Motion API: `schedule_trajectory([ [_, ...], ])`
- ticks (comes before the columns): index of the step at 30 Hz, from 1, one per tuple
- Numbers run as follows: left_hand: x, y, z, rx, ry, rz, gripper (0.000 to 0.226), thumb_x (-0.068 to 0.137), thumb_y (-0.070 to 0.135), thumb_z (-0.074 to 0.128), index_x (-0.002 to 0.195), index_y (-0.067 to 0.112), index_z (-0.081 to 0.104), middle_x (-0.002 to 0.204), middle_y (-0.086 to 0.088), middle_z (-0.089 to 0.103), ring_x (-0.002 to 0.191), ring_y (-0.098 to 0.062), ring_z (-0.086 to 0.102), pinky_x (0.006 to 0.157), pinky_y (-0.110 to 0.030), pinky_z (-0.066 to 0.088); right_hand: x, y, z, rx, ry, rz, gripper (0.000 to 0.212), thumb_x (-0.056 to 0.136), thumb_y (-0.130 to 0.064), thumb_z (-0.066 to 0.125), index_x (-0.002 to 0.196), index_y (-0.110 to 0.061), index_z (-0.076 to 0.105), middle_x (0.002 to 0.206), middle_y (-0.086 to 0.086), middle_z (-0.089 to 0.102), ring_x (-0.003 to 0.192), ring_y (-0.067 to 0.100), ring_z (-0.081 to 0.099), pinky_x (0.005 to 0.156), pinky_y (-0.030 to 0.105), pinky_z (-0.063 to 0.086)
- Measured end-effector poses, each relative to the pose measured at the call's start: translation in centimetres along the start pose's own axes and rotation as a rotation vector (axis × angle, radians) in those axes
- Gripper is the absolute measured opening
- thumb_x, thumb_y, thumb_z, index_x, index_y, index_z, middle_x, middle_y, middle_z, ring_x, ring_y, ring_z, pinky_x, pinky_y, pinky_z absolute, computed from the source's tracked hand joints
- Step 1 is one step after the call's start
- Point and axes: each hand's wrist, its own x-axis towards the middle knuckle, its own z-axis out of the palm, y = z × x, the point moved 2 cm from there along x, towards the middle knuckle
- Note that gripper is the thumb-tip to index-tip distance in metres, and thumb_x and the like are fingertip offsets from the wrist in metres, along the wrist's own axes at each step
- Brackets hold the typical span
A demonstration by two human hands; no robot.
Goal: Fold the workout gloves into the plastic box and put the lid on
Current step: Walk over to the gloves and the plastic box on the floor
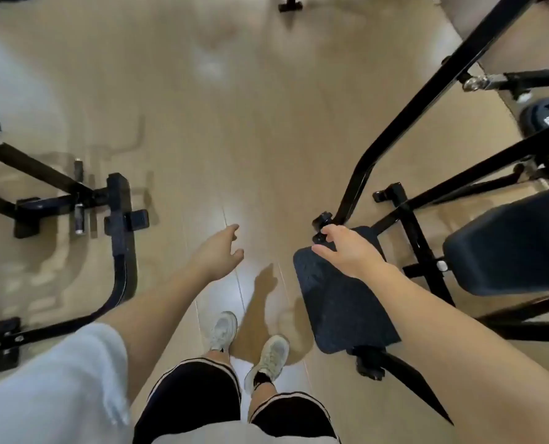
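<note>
White sleeve (58, 379), dark shorts (196, 402), pale shoes (271, 357): person standing on wood floor (234, 139). Gloves, box, lid: none in view; task apparently not begun. Left hand (217, 251): fingers relaxed, holding nothing, over floor. Right hand (347, 251): over black pad (340, 309), fingers curled at a black knob (323, 219); whether they grip it, cannot tell. Black gym frames (119, 225) flank both sides.

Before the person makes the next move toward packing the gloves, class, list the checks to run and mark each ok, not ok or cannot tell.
1. Workout gloves in view: not ok, none visible.
2. Plastic box and lid in view: not ok.
3. Left hand free: ok, fingers relaxed, holding nothing.
4. Right hand free: cannot tell, it rests on the black pad with its fingertips hidden.
5. Floor ahead walkable between the machine frames: ok.
</note>
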Motion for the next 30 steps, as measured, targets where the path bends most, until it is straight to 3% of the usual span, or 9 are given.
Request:
schedule_trajectory([
  [4,-0.4,-1.8,-5.7,-0.042,0.160,-0.054,0.057,0.089,0.021,0.050,0.140,0.010,0.028,0.136,-0.013,0.049,0.121,-0.030,0.049,0.100,-0.040,0.041,3.0,-5.0,-2.1,-0.058,0.048,-0.112,0.054,0.091,-0.045,0.047,0.134,-0.013,0.040,0.130,0.007,0.054,0.115,0.024,0.054,0.094,0.038,0.045],
  [8,0.8,-4.0,-11.5,0.038,0.223,-0.096,0.053,0.091,0.023,0.045,0.141,0.012,0.028,0.138,-0.011,0.048,0.121,-0.028,0.049,0.097,-0.036,0.040,7.6,-12.1,-4.0,-0.174,0.010,-0.274,0.051,0.090,-0.041,0.051,0.133,-0.016,0.040,0.129,0.006,0.055,0.113,0.023,0.055,0.092,0.038,0.048],
  [14,5.0,-7.7,-19.5,-0.006,0.325,-0.149,0.051,0.090,0.019,0.048,0.138,0.011,0.033,0.132,-0.012,0.053,0.117,-0.028,0.052,0.097,-0.039,0.044,15.2,-21.3,-6.9,-0.251,0.076,-0.431,0.054,0.087,-0.038,0.057,0.132,-0.014,0.039,0.128,0.006,0.055,0.120,0.027,0.050,0.096,0.038,0.040],
  [19,11.7,-9.5,-27.2,0.030,0.304,-0.159,0.049,0.090,0.021,0.043,0.137,0.012,0.034,0.129,-0.010,0.055,0.112,-0.028,0.054,0.092,-0.041,0.047,23.3,-26.8,-10.7,-0.101,0.058,-0.357,0.052,0.089,-0.038,0.055,0.131,-0.012,0.041,0.120,0.008,0.059,0.114,0.028,0.052,0.093,0.037,0.041],
  [22,17.0,-8.8,-31.1,-0.052,0.304,-0.118,0.048,0.091,0.019,0.043,0.137,0.008,0.034,0.129,-0.013,0.054,0.113,-0.030,0.053,0.093,-0.038,0.044,28.2,-28.9,-13.6,0.055,0.098,-0.273,0.046,0.088,-0.035,0.057,0.125,-0.009,0.047,0.111,0.010,0.064,0.107,0.028,0.056,0.082,0.030,0.039],
  [26,24.2,-6.8,-34.4,-0.114,0.286,-0.077,0.046,0.090,0.017,0.045,0.134,0.006,0.038,0.126,-0.013,0.056,0.109,-0.030,0.054,0.092,-0.034,0.041,33.3,-30.2,-17.1,0.183,0.105,-0.162,0.042,0.089,-0.032,0.057,0.123,-0.009,0.050,0.103,0.006,0.059,0.098,0.022,0.053,0.076,0.023,0.033],
  [30,31.5,-3.5,-37.4,-0.219,0.270,-0.020,0.040,0.089,0.016,0.047,0.128,0.008,0.046,0.114,-0.008,0.061,0.098,-0.023,0.057,0.081,-0.024,0.039,39.6,-29.4,-21.0,0.326,0.148,-0.072,0.037,0.088,-0.031,0.058,0.117,-0.007,0.057,0.096,0.002,0.053,0.091,0.016,0.048,0.077,0.023,0.033],
])
